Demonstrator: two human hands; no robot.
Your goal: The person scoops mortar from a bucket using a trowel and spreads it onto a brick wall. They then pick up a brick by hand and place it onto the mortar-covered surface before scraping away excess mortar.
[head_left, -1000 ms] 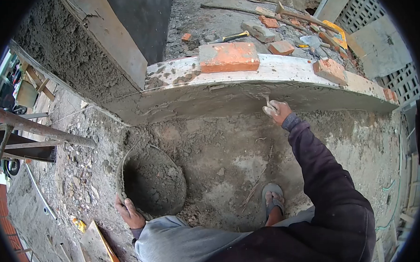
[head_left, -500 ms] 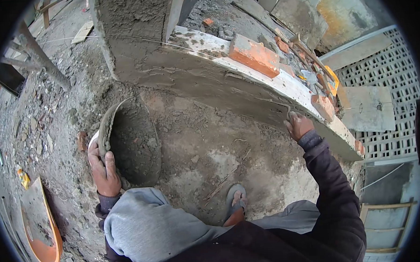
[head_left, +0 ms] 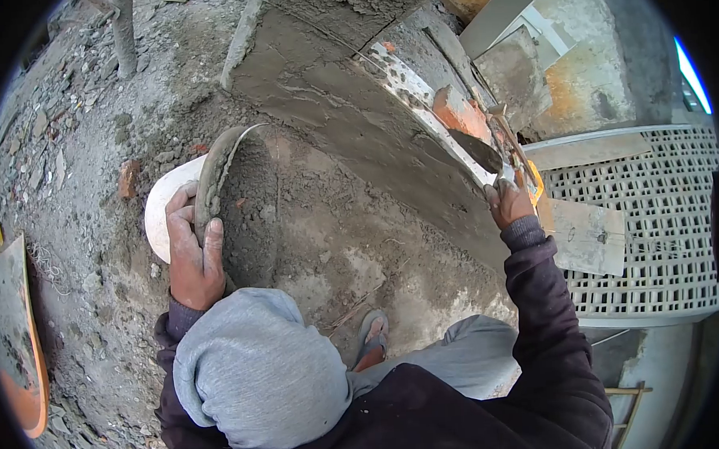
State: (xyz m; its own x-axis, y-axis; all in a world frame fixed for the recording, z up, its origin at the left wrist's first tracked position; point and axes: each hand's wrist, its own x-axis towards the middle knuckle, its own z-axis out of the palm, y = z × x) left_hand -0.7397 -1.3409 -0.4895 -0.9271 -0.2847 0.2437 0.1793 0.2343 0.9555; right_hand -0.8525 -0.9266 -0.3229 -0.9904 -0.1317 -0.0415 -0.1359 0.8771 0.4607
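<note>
My left hand [head_left: 194, 256] is closed round the mortar-crusted rim of a white curved tub [head_left: 169, 207], which is held tipped up on edge at the left. Its inner side is mostly out of sight. In my right hand [head_left: 512, 200] is the handle of a trowel [head_left: 475, 149], its dark blade lying at the top edge of the low wall [head_left: 364, 144]. Wet grey mortar covers the wall's face, smooth in places and ridged in others. A broken orange brick [head_left: 461, 114] rests on the wall's pale top, just beyond the blade.
A thin string [head_left: 310, 22] crosses over the plastered pillar. An orange curved tub [head_left: 31, 391] lies at far left. Rubble [head_left: 58, 129] covers the ground there. Perforated white blockwork [head_left: 657, 235] stands at right, with a board [head_left: 589, 234] against it. My sandalled foot [head_left: 372, 332] is below the wall.
My view has turned and shifted. The trowel blade now shows up at the wall's top edge, where before it was mostly hidden low on the face. The white tub stands more upright.
</note>
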